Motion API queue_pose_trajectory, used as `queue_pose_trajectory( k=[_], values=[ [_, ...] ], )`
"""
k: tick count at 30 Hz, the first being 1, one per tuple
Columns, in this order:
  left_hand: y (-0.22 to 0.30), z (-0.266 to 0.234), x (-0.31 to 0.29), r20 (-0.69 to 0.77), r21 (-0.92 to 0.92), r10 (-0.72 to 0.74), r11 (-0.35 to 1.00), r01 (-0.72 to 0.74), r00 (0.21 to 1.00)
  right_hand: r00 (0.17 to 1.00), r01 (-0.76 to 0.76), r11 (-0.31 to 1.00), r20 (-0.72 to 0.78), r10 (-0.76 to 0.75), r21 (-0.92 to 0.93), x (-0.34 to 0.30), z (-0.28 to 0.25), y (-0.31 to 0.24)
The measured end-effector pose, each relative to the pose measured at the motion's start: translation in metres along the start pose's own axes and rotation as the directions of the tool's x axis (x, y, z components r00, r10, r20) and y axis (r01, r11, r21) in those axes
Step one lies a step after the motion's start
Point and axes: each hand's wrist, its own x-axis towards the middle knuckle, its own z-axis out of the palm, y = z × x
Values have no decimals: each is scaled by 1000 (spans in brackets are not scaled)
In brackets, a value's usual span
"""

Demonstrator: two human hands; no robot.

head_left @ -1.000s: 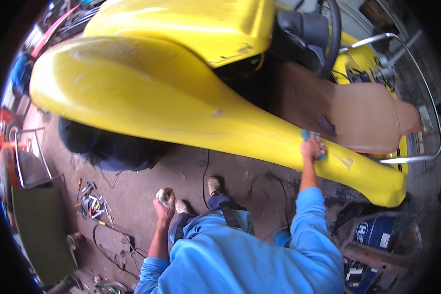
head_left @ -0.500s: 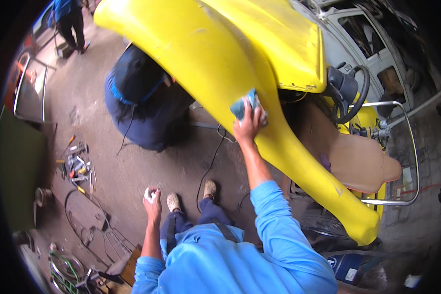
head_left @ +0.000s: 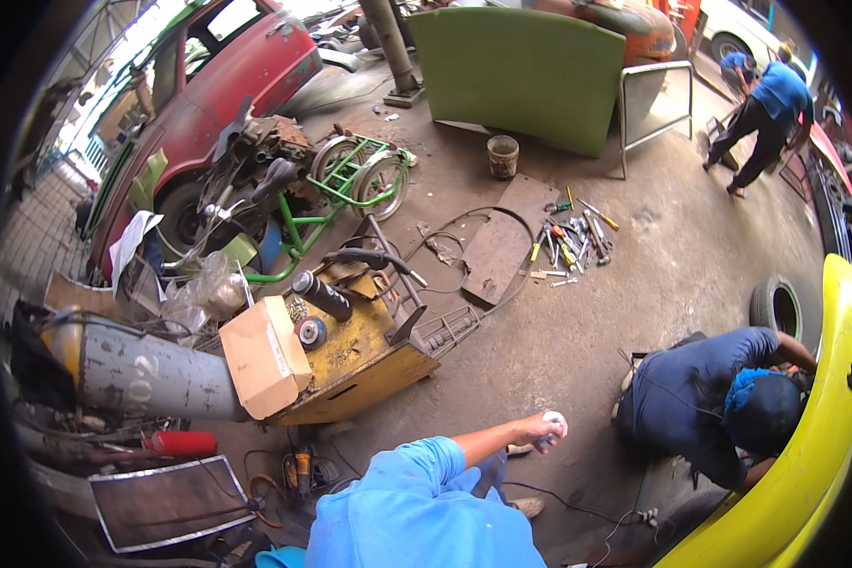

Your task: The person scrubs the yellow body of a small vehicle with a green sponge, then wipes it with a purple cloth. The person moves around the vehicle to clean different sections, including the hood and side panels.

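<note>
Curling around a small pale object (head_left: 555,422), apparently a wad of cloth or a small container too blurred to be identified, the fingers (head_left: 543,437) of one hand (head_left: 543,434) are seen closed in a light grasp, the object being kept clear of the dusty concrete floor (head_left: 577,331) and well above it. Which hand this is cannot be told with certainty; from the sleeve's position it is judged to be the left, and the other hand is not shown at all. Outward from the grip, the wrist is held straight and the bare forearm (head_left: 497,437) is extended forward and slightly to the right, the elbow being only a little bent, with the light blue sleeve (head_left: 417,483) pushed up above it. Near the outstretched hand, a co-worker in dark blue (head_left: 701,398) is crouched against the yellow body panel (head_left: 805,454), beside a small tyre (head_left: 778,308). Further off, hand tools (head_left: 573,244) are scattered on the floor by a rusty metal sheet (head_left: 506,241), a yellow welding cart (head_left: 364,346) is parked to the left next to a grey gas cylinder (head_left: 151,374), and a red car (head_left: 222,90) and a green panel (head_left: 521,71) are stood at the back.
</note>
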Motion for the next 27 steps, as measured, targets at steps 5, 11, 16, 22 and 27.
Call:
queue_pose_trajectory(
  k=[5, 11, 16, 22, 27],
  values=[
    [-11, 3, -25, -133, -38, 69, 996, -75, 989, 590, -444, 643, 744, -314, 624, -31, 34, -120],
    [-41, 71, -22, -52, -339, 239, 909, -243, 970, -7, -634, 536, 688, -725, 558, -78, 10, -242],
    [-89, 131, -23, 38, -398, 104, 914, -81, 994, 150, -223, 621, 656, -740, 751, -71, -52, -194],
    [-136, 280, -5, 199, -486, 53, 873, 52, 978, 586, 38, 581, 453, -672, 813, 18, -114, -69],
    [-179, 392, -7, 296, -273, -71, 949, 156, 953, 698, -492, 70, 441, -564, 868, 28, -179, 35]
  ],
)
